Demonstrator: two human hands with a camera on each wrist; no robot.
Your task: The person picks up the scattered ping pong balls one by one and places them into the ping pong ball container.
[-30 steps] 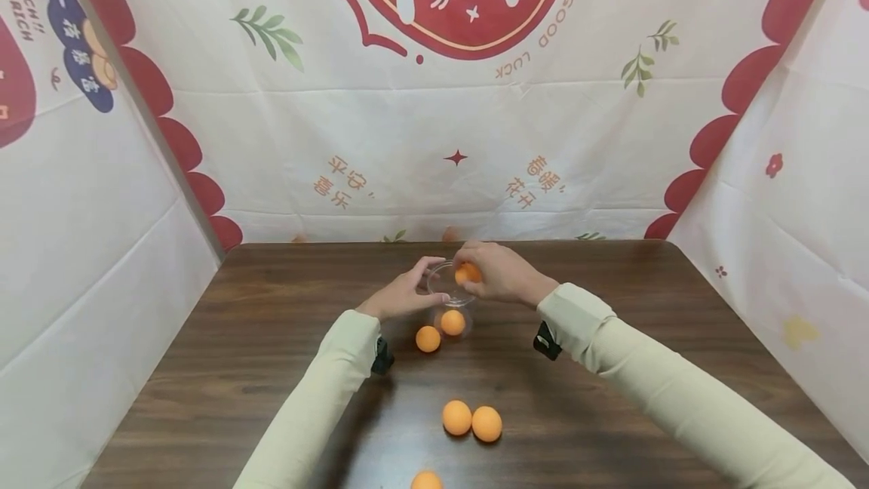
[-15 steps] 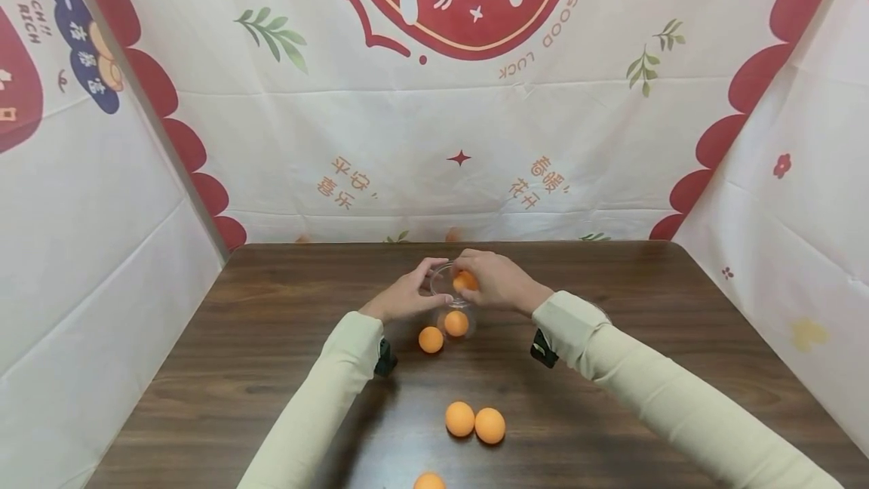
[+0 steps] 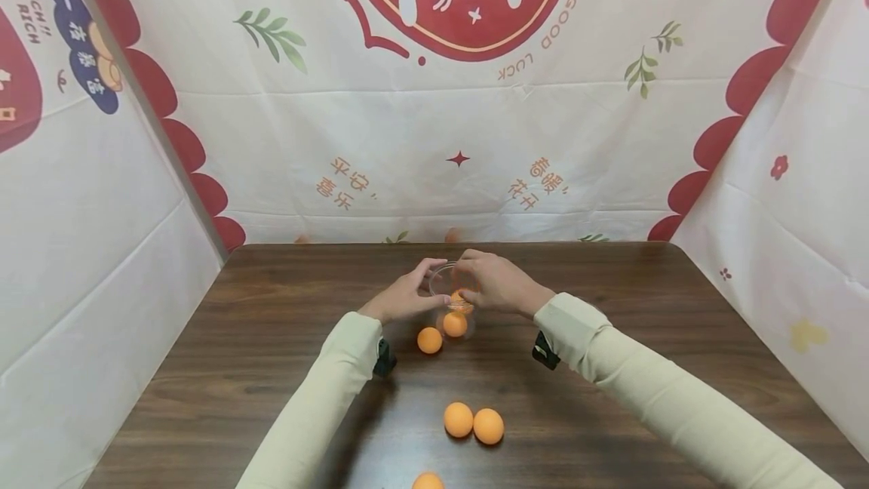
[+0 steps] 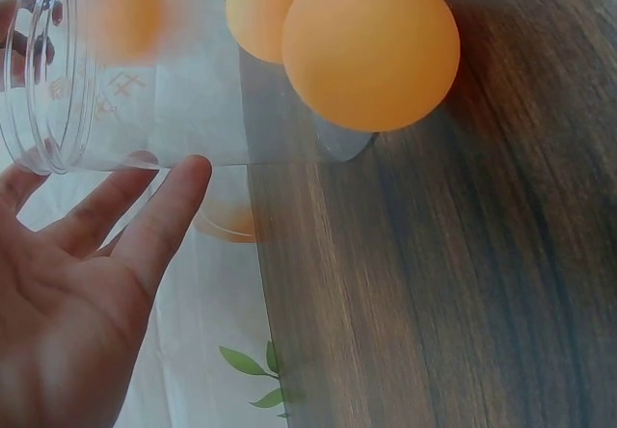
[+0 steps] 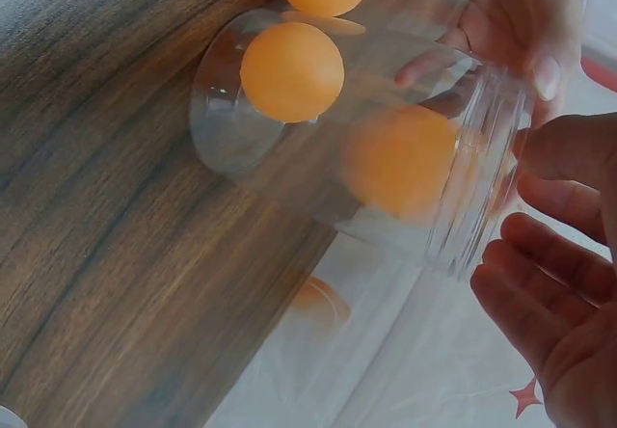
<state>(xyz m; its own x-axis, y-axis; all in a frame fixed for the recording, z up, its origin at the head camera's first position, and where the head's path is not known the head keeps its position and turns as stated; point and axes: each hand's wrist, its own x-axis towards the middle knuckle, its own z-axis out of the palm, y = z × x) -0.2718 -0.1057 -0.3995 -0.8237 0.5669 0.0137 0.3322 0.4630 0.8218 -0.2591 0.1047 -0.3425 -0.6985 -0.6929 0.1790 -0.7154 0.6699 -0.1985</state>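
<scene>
A clear plastic jar [image 5: 227, 148] stands upright on the table, its ridged neck gripped by my left hand [image 3: 400, 294] with fingers and thumb around it. One orange ping-pong ball [image 5: 291, 71] lies at the jar's bottom. Higher inside, a second orange ball [image 5: 410, 163] shows blurred in mid-fall, just below the neck. My right hand [image 3: 504, 283] is over the jar's mouth, fingers parted and holding nothing. Outside, close beside the jar's base, rests another orange ball [image 3: 429, 340].
Two orange balls [image 3: 473, 423] lie side by side nearer to me on the dark wooden table [image 3: 285, 278]. A further orange ball [image 3: 428, 482] is cut off at the view's bottom edge. A printed white cloth [image 3: 407, 119] hangs behind the table and along both sides.
The right hand has let go of the ball it held at the jar's mouth, and that ball has dropped into the jar. The left hand keeps its grip on the neck.
</scene>
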